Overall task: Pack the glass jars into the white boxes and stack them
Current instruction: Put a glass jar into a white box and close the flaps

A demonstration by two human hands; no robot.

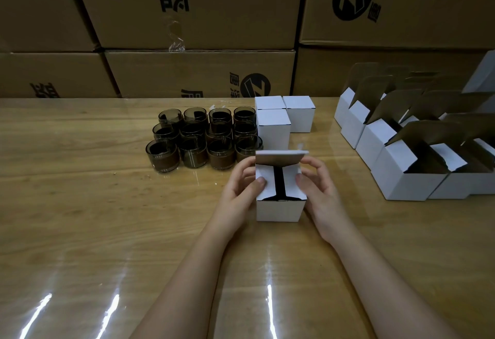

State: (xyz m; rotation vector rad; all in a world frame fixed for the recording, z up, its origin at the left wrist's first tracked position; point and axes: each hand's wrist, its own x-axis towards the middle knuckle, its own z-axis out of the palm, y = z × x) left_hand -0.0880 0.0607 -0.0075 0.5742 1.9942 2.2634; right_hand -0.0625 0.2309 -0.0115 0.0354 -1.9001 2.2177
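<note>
White boxes (pixel 280 208); smoky dark glass jars (pixel 163 155); brown cartons (pixel 192 6), black print; light woodgrain table (pixel 80 204).

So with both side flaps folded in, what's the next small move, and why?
Probably fold the lid down and tuck it in: the left hand and right hand press the side flaps of the box flat, while the lid stands open.
</note>
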